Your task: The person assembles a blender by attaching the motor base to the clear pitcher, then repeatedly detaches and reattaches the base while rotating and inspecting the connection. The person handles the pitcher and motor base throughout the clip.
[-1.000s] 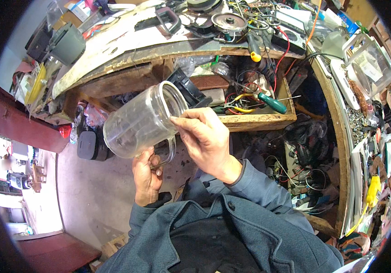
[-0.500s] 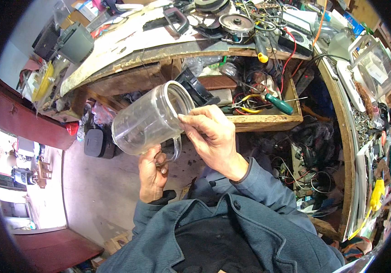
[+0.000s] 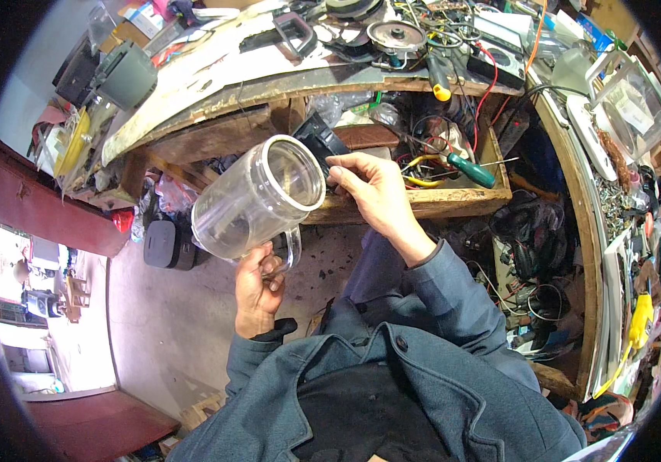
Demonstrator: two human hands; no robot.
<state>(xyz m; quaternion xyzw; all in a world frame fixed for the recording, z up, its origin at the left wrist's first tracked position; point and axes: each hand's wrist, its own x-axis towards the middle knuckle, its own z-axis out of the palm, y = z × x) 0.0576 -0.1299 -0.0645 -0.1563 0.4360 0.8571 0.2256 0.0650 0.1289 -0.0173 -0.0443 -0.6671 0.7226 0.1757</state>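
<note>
A clear jug (image 3: 242, 208) with a thick round rim and a side handle is tilted in front of me, its open mouth toward the upper right. My left hand (image 3: 259, 285) supports it from below, fingers closed round the lower part of the handle. Just right of the rim, my right hand (image 3: 376, 192) is apart from the jug, thumb and forefinger pressed together. Whether something small is between those fingertips I cannot make out. Behind them, a black plastic part (image 3: 319, 140) leans in the open wooden drawer (image 3: 446, 205).
A green-handled screwdriver (image 3: 470, 170) and yellow-handled pliers (image 3: 423, 171) lie in the drawer. The cluttered workbench (image 3: 207, 108) spans the far side, bearing a round metal disc (image 3: 396, 35) and tangled wires. A black box (image 3: 167, 245) stands on the floor at left.
My right hand has drawn off the jug's rim toward the right, fingertips still together. The jug has turned slightly, its mouth facing me more, while my left hand keeps its hold.
</note>
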